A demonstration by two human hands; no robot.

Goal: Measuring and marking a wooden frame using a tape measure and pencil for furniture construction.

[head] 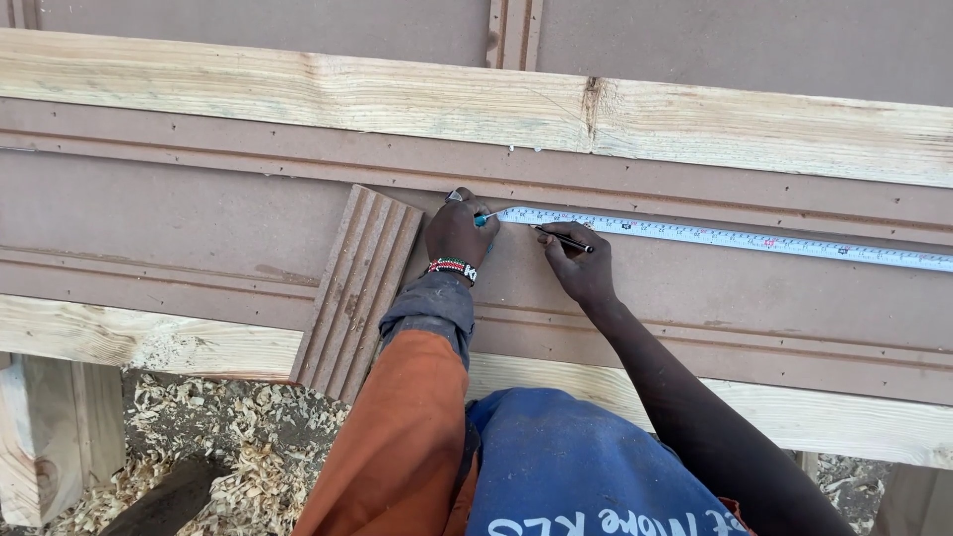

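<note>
A white tape measure blade [715, 236] lies stretched to the right along a long brown grooved board [199, 213]. My left hand [457, 233], with a beaded bracelet at the wrist, pins the tape's end hook against the board. My right hand [576, 263] holds a thin dark pencil [564, 239] with its tip on the board just below the tape, close to the left hand.
A short ribbed brown offcut [357, 288] leans left of my left hand. Pale timber planks [298, 89] run above and below [149, 337] the board. Wood shavings [228, 437] cover the ground at lower left, beside a wooden post [50, 437].
</note>
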